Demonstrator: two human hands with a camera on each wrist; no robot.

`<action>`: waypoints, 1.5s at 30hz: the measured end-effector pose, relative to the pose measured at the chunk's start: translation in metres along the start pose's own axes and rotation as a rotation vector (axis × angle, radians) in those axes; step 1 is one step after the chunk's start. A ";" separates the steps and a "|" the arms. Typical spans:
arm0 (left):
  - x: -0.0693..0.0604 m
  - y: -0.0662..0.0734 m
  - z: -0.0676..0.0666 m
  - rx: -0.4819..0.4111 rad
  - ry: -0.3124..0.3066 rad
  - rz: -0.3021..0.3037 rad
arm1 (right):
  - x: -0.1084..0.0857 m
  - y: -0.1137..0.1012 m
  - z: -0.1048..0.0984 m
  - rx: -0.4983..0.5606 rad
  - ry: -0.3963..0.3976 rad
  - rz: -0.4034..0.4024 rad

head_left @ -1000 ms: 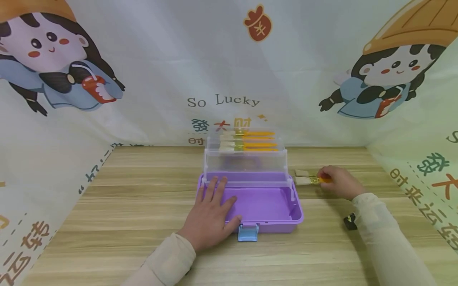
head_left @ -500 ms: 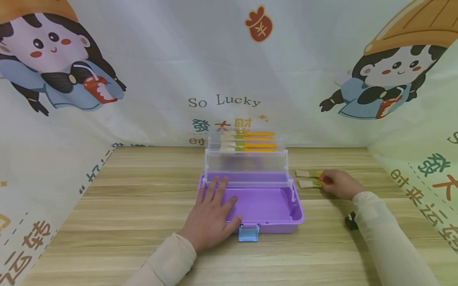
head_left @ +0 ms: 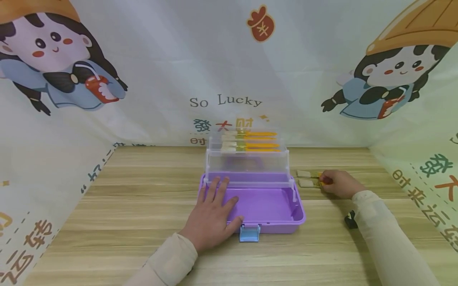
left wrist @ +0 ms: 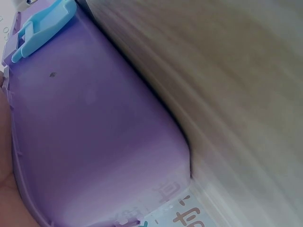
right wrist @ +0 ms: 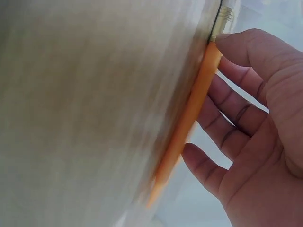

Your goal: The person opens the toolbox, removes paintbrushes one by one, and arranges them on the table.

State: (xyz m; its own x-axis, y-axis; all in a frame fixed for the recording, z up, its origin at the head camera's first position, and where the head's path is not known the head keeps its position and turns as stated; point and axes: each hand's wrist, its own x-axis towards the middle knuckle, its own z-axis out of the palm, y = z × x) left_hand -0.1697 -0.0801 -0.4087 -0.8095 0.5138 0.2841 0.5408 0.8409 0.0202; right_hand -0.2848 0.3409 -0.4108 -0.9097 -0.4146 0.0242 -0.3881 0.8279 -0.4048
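Observation:
A purple plastic box [head_left: 264, 203] stands unfolded on the table, its bare bottom showing. My left hand [head_left: 209, 222] rests with straight, spread fingers over its left side. Two flat paintbrushes lie side by side to the right of the box: a rear paintbrush [head_left: 303, 174] and a front paintbrush [head_left: 305, 183]. At their handles, my right hand [head_left: 339, 184] pinches a paintbrush; in the right wrist view its orange handle [right wrist: 189, 113] lies along the tabletop, thumb near the ferrule. Which of the two it pinches I cannot tell. The fingers partly hide both handles.
Behind the box bottom rise clear trays [head_left: 247, 163], with several orange-handled paintbrushes [head_left: 262, 145] in the top. A blue latch [head_left: 249, 233] hangs at the box's front. A small black object [head_left: 350, 219] lies beside the right sleeve. Printed cloth [head_left: 161, 71] encloses the table [head_left: 136, 206].
A second ago the two brushes were closer together beside the box. My right hand has lowered the front one, and they now lie further apart. My left hand has stayed in place.

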 end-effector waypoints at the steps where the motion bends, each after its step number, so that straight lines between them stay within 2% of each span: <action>1: 0.000 0.000 0.000 0.003 -0.001 0.001 | 0.000 -0.001 -0.001 -0.001 -0.001 0.006; 5: 0.001 0.000 0.000 0.010 0.000 0.001 | 0.000 -0.006 -0.007 -0.015 0.018 0.009; 9: 0.001 0.000 0.000 0.011 0.003 0.000 | 0.002 -0.022 -0.019 -0.039 0.071 -0.036; 16: 0.002 0.001 -0.001 0.016 0.005 0.007 | 0.011 -0.068 -0.044 -0.075 0.114 -0.080; 24: 0.002 0.001 0.000 0.011 0.005 0.007 | 0.024 -0.123 -0.061 -0.025 0.122 -0.139; 29: 0.002 0.000 0.000 0.011 0.002 0.009 | 0.041 -0.147 -0.057 0.016 0.144 -0.171; 36: 0.003 -0.002 0.000 0.020 0.015 0.012 | 0.068 -0.169 -0.041 0.055 0.164 -0.232; 45: 0.002 0.000 0.002 0.020 0.045 0.020 | 0.094 -0.193 -0.023 0.002 0.161 -0.265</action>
State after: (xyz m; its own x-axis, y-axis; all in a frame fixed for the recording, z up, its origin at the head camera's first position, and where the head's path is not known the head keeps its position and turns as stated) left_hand -0.1715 -0.0784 -0.4096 -0.7871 0.5229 0.3271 0.5520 0.8338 -0.0046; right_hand -0.2989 0.1507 -0.3096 -0.7888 -0.5505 0.2734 -0.6146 0.6982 -0.3673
